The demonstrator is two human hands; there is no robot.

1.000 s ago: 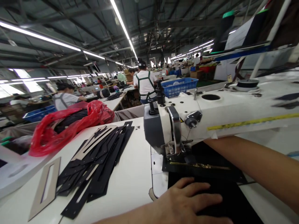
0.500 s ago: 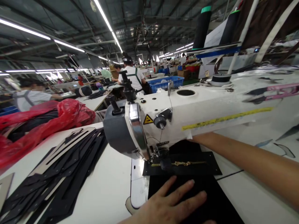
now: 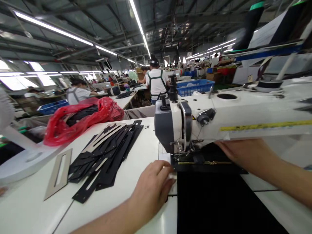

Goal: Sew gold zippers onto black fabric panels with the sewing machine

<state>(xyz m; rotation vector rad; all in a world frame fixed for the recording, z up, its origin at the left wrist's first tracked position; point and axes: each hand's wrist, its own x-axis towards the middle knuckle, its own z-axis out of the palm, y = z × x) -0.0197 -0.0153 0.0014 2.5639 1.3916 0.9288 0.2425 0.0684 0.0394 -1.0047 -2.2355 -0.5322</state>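
Observation:
My left hand point(image 3: 152, 188) is curled, fingers together, against the edge of a white plate point(image 3: 165, 158) in the sewing machine bed, just left of the needle area. A long black panel point(image 3: 214, 204) lies flat in front of the white sewing machine head point(image 3: 181, 126). Across its far end runs a gold zipper strip point(image 3: 207, 162) under the presser foot point(image 3: 195, 152). My right hand point(image 3: 240, 156) rests palm down on the black material by the machine arm, holding nothing. The needle point is hidden among the machine parts.
On the white table point(image 3: 41, 201) left of the machine lie a stack of black cut pieces point(image 3: 104, 159) and a metal template point(image 3: 58, 174). Behind them is a red plastic bag point(image 3: 83, 122). Beyond are a blue crate point(image 3: 195, 87) and a co-worker point(image 3: 157, 81).
My left hand has left the black panel and moved left onto the machine bed's edge. My right hand now shows beneath the arm, and the view has swung back towards the left.

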